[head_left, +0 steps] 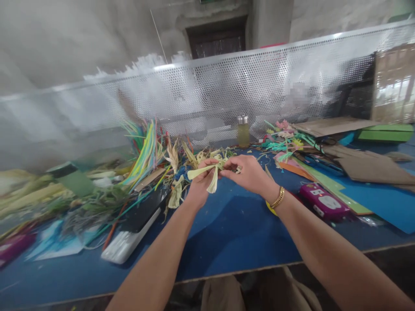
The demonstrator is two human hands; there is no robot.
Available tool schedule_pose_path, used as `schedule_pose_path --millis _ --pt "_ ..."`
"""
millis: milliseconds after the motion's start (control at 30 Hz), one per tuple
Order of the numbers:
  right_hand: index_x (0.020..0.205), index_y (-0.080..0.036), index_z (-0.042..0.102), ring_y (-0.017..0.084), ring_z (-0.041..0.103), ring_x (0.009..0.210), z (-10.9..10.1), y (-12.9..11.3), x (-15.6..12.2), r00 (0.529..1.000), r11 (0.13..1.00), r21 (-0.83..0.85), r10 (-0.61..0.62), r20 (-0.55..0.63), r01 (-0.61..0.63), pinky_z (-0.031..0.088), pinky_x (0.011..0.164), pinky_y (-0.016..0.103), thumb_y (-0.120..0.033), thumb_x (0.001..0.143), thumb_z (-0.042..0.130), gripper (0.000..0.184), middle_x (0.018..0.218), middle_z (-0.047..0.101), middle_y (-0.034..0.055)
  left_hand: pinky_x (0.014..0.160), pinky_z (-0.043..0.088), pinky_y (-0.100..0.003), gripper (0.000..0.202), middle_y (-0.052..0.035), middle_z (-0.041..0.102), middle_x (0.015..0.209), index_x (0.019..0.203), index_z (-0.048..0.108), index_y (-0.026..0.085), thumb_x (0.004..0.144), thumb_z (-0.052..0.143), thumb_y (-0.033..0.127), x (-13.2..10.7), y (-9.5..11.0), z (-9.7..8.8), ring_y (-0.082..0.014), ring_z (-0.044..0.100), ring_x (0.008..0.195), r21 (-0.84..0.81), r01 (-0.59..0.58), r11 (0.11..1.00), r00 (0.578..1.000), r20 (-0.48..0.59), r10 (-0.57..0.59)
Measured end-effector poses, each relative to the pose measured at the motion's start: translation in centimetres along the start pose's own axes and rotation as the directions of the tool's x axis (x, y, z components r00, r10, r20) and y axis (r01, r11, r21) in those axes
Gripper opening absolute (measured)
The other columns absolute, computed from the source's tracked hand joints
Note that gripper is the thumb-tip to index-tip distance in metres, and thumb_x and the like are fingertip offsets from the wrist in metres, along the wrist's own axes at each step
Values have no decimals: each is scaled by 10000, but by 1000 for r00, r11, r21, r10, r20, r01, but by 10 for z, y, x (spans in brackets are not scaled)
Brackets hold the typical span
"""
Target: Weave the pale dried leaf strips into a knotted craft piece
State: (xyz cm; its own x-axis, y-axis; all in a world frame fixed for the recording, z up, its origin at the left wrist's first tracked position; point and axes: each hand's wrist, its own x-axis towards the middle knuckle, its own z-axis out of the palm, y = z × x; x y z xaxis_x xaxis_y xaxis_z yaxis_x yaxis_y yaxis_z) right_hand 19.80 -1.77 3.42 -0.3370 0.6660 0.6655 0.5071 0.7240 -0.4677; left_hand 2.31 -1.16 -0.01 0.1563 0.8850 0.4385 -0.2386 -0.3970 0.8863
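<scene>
Both hands meet over the middle of the blue table. My left hand (201, 185) is closed round a bundle of pale yellow-green corn husk strips (212, 180), whose flat ends stick out to the left and downward. From the other side my right hand (250, 172), with a gold bracelet (278, 198) at the wrist, pinches the same bundle near its top. The fingertips partly hide where the strips come together. Just behind the hands lie more dry husk pieces (173, 155), and a loose husk piece (175, 194) rests left of my left hand.
Coloured pipe cleaners (145, 149) stand in a bunch at left, behind a white-and-black device (132, 231). A capped bottle (243, 131) stands at the back. Right are a purple device (324, 202), cardboard sheets (372, 166) and blue sheets (385, 203). A perforated metal panel (223, 93) closes the rear.
</scene>
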Motion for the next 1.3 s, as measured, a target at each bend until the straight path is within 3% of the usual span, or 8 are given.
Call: schedule_pose_path --millis 133,333,533,767,900,1100,1200,1300 --pt "769 -208 673 143 582 724 0 -1 1 1000 999 -49 -8 8 8 363 715 285 -308 818 649 114 756 688 2 692 462 -290 228 -39 633 825 940 631 185 763 663 326 -3 5 2 -158 594 721 -9 0 1000 1000 18 0" --pt "790 -207 642 139 548 738 3 -1 0 999 990 -139 -31 30 35 302 765 298 -247 849 608 78 725 651 -15 686 442 -250 210 7 600 756 848 616 184 698 737 268 -5 3 3 -125 566 710 87 20 996 997 -74 -13" --pt "783 -199 614 119 520 695 1 1 1 995 992 -113 -42 89 52 274 764 296 -230 871 572 102 692 620 -26 607 407 -229 93 24 595 669 744 632 176 690 707 190 -2 5 0 -102 514 621 280 -54 959 991 -100 85" --pt "753 -195 606 119 527 675 -5 6 3 995 994 -94 -47 90 55 288 802 316 -232 850 580 107 667 623 -32 565 402 -236 84 21 608 635 715 637 175 673 710 182 -2 11 -2 -105 510 575 275 -35 961 994 -90 62" --pt "755 -187 630 123 536 664 -4 11 3 994 999 45 3 106 -7 351 724 286 -295 848 571 154 695 640 -6 593 431 -242 157 16 623 679 817 628 189 698 726 214 -1 10 -2 -113 557 610 189 -17 982 998 -52 27" --pt "652 -178 614 131 502 621 1 19 3 962 931 261 216 170 -255 366 587 270 -535 889 438 463 641 592 15 731 480 -275 378 27 642 754 952 495 217 693 771 222 -4 11 0 -142 654 735 51 54 997 989 132 -60" --pt "663 -175 622 129 514 650 6 18 3 952 872 391 229 202 -293 385 596 261 -522 856 496 417 675 603 17 772 482 -287 342 33 616 748 899 498 204 695 772 227 -6 10 1 -133 649 739 57 116 992 966 228 -126" --pt "699 -176 632 124 515 659 11 14 3 960 834 476 236 149 -279 403 601 253 -440 780 614 276 695 605 13 782 476 -279 307 40 590 739 848 534 195 676 786 231 -6 6 2 -112 620 722 17 134 991 966 219 -134"
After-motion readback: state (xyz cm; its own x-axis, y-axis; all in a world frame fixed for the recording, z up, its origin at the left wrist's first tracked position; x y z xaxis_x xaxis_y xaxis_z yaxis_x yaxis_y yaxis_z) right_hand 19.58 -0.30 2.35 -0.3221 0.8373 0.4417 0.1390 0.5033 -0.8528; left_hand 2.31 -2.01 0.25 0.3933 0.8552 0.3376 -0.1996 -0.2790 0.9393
